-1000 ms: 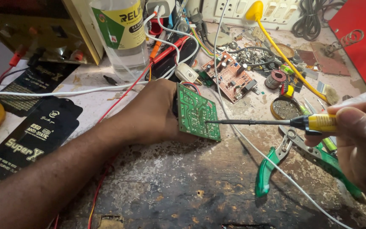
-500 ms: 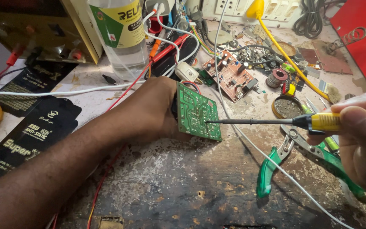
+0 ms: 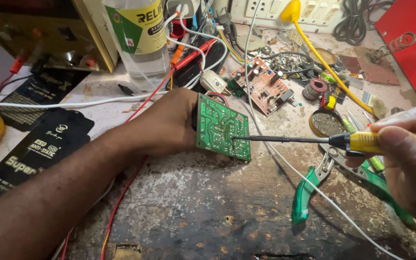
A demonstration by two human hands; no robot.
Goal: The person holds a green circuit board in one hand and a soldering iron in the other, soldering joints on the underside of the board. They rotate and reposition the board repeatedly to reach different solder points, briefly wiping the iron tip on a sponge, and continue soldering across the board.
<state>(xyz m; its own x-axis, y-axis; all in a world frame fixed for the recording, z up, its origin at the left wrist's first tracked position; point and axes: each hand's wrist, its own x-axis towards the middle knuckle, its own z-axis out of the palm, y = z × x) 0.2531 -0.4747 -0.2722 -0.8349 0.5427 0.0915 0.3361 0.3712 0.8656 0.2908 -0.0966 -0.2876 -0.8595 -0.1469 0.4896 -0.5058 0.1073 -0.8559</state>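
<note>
My left hand (image 3: 164,126) grips a green circuit board (image 3: 222,128) by its edge and holds it upright, solder side facing right, just above the worn workbench (image 3: 208,212). My right hand (image 3: 410,159) holds a yellow-handled soldering iron (image 3: 362,141). Its thin dark tip lies level and touches the solder side near the board's middle. Red and blue wires curl out from behind the board's top edge.
Green-handled pliers (image 3: 309,192) lie under the iron. A brown circuit board (image 3: 263,86), a solder spool (image 3: 317,88), a round tin (image 3: 327,123), a clear plastic bottle (image 3: 140,43), black anti-static bags (image 3: 39,144), red and white leads and a red case (image 3: 410,43) crowd the bench.
The iron's tip has crept slightly left along the green board. Both hands otherwise hold their places.
</note>
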